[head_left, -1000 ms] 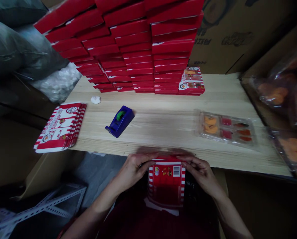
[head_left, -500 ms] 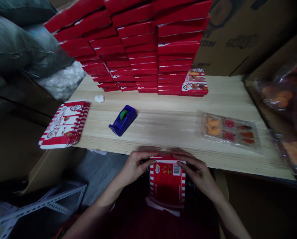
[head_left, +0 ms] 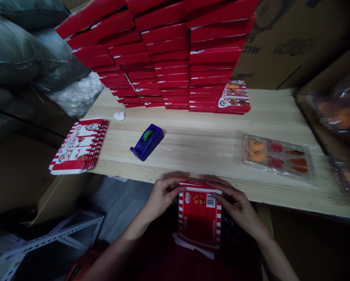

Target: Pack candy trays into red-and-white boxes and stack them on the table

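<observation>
Cramped spot: a light pine workbench (head_left: 198, 144) hemmed in by cardboard cartons (head_left: 283, 47) and grey sacks (head_left: 16, 54). The left hand (head_left: 165, 197) and right hand (head_left: 236, 207) were both closed on the top edge of a red-and-white striped box (head_left: 200, 218), holding it upright just off the bench's near edge, nothing in the way. Past it sat a blue tape dispenser (head_left: 147, 142), with a pile of flat striped cartons (head_left: 78, 146) further left, a plastic-wrapped food tray (head_left: 276, 156) right, and tall stacks of red boxes (head_left: 169, 58) along the far side.
</observation>
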Demonstrator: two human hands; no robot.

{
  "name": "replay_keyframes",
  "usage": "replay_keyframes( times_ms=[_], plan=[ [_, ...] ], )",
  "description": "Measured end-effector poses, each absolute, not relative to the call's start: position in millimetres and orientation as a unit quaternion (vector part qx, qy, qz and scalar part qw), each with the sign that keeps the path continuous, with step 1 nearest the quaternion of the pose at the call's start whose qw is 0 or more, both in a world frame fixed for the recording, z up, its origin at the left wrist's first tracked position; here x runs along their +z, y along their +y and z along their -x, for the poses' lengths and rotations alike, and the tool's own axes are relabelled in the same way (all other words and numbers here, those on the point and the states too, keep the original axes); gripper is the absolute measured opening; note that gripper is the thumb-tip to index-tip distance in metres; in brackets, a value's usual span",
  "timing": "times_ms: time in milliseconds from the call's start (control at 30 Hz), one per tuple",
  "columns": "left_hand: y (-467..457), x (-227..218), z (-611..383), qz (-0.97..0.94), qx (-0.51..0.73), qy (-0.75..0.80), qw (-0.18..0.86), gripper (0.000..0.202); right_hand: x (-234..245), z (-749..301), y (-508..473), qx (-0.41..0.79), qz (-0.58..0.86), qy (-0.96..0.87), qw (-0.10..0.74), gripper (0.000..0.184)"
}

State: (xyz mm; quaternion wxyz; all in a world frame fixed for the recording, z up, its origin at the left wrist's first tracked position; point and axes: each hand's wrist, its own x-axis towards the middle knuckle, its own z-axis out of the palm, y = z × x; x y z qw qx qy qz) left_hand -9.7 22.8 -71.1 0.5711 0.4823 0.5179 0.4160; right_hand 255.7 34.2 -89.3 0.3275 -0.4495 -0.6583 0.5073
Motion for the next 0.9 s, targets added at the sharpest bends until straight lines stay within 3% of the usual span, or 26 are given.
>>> replay_keyframes(
  times_ms=[333,567,767,900],
  plan=[
    [42,-5,23,-0.573,0.424,0.478,0.513,0.020,-32,-250,42,0.478,0.449,-0.640,0.401,0.025],
    [35,-39,33,-0.542,0.465,0.475,0.514,0.015,-53,-230,29,0.466,0.452,-0.630,0.426,0.028],
    [34,-41,43,-0.600,0.378,0.476,0.519,0.022,-36,-224,25,0.413,0.433,-0.700,0.390,0.037],
    [39,-37,40,-0.623,0.356,0.485,0.500,0.024,-39,-220,32,0.429,0.446,-0.681,0.391,0.029]
  ],
)
